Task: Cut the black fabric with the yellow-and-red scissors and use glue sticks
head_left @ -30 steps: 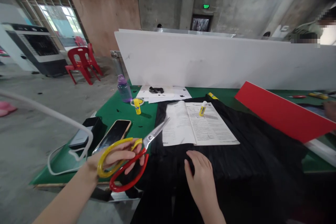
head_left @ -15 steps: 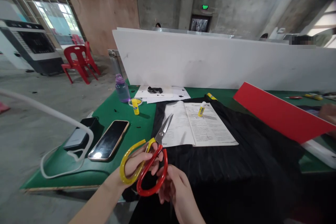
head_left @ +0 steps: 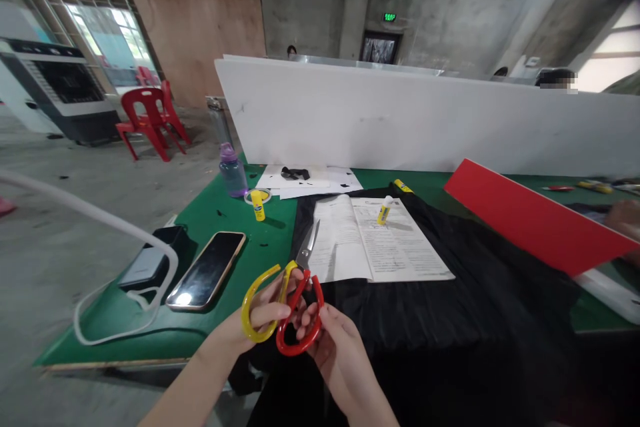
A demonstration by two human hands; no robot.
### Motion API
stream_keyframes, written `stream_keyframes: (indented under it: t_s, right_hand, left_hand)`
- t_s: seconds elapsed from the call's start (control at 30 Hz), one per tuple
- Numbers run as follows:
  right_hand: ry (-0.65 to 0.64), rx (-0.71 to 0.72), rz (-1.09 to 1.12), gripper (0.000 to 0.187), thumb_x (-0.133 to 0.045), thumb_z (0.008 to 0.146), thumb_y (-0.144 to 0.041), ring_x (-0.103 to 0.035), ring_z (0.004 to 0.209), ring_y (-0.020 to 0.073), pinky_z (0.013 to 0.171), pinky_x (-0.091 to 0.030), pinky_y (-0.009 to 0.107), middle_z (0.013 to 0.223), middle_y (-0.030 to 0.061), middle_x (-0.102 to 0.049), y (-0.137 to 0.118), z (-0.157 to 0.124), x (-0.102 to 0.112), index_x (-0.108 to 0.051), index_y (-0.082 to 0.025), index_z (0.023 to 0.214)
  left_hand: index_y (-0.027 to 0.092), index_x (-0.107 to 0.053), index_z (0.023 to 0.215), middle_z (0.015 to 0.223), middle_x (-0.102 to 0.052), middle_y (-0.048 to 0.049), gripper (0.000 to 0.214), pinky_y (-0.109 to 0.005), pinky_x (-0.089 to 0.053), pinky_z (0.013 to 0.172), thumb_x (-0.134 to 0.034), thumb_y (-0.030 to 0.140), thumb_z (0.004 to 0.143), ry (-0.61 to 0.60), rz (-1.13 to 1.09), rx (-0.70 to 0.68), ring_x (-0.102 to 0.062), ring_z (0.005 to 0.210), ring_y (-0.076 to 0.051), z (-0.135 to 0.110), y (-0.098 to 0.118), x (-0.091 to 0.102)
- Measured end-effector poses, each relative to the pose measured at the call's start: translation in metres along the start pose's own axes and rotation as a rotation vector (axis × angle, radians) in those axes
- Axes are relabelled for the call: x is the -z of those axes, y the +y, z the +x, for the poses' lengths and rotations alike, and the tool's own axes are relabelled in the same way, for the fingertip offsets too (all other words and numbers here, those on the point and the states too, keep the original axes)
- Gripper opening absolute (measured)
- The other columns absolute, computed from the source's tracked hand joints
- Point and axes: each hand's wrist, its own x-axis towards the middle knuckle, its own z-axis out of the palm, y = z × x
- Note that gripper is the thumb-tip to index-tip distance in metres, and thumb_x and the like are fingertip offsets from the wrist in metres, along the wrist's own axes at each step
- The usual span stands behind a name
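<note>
A pair of scissors with one yellow and one red handle is held up before me, its blades pointing away and nearly together. My left hand has its thumb and fingers round the handles near the pivot. My right hand pinches the outer side of the red loop, its thumb on top and its other fingers partly hidden. Just beyond the blades, an open printed booklet lies on black cloth. On its right page stands a yellow glue stick with a white cap.
Left on the green table are a phone, a black case, a white curved arm, a second glue stick and a bottle. A white partition rises behind. A red board slants at right, near another person's hand.
The scissors have turned slightly, their tips shifting left and the handles moving right and up. My right hand has come up onto the side of the red handle.
</note>
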Motion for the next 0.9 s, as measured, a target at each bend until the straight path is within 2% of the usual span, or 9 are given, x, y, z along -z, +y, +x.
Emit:
stream_keyframes:
  t_s: [0.1,0.27,0.4,0.5,0.67,0.9]
  right_hand:
    - [-0.025,-0.027,0.093,0.022,-0.067,0.081,-0.033,-0.060,0.067,0.0112,0.070,-0.046,0.024,0.078,0.0038,-0.064,-0.005,0.008,-0.004,-0.064,-0.013,0.087]
    - [-0.093,-0.052,0.219,0.021,-0.067,0.081,-0.033,-0.056,0.070,0.0111,0.075,-0.044,0.026,0.069,-0.0014,-0.057,-0.007,0.024,0.001,-0.064,-0.015,0.091]
    - [-0.150,-0.083,0.218,0.016,-0.065,0.081,-0.029,-0.050,0.064,0.0102,0.071,-0.041,0.025,0.061,-0.0040,-0.047,-0.003,0.032,0.010,-0.063,-0.015,0.089]
    - [-0.143,-0.105,0.177,0.015,-0.066,0.079,-0.026,-0.047,0.062,0.0101,0.068,-0.038,0.024,0.058,-0.0049,-0.043,0.000,0.035,0.014,-0.062,-0.015,0.088]
    - [-0.117,-0.126,0.218,0.015,-0.067,0.077,-0.024,-0.041,0.059,0.0084,0.065,-0.035,0.023,0.057,-0.0063,-0.038,0.001,0.037,0.013,-0.061,-0.014,0.086]
    - [-0.111,-0.097,0.212,0.018,-0.070,0.076,-0.026,-0.036,0.056,0.0072,0.063,-0.034,0.022,0.056,-0.0074,-0.035,-0.001,0.034,0.012,-0.060,-0.015,0.085]
  left_hand:
    - [0.024,-0.054,0.112,0.096,-0.061,-0.0020,0.039,-0.028,-0.048,0.073,-0.064,0.019,0.074,0.011,0.036,-0.017,-0.059,0.079,-0.015,0.007,0.005,0.005]
    - [0.020,-0.054,0.092,0.079,-0.059,0.0006,0.025,-0.025,-0.045,0.063,-0.067,0.024,0.071,0.121,0.048,0.003,-0.056,0.068,-0.014,0.019,0.006,0.008]
    - [0.021,-0.055,0.096,0.085,-0.058,0.0002,0.027,-0.026,-0.045,0.071,-0.066,0.020,0.072,0.157,0.060,0.005,-0.056,0.078,-0.015,0.020,-0.001,0.011]
    - [0.022,-0.054,0.098,0.087,-0.059,0.0005,0.029,-0.025,-0.044,0.069,-0.066,0.020,0.072,0.170,0.092,0.041,-0.054,0.077,-0.014,0.017,-0.004,0.013]
    - [0.023,-0.054,0.095,0.089,-0.058,0.0007,0.028,-0.028,-0.043,0.075,-0.066,0.021,0.070,0.202,0.105,0.037,-0.055,0.085,-0.016,0.016,-0.005,0.011]
    - [0.024,-0.055,0.094,0.089,-0.055,0.0013,0.026,-0.030,-0.041,0.080,-0.065,0.023,0.070,0.222,0.258,0.007,-0.051,0.087,-0.017,0.015,-0.008,0.012]
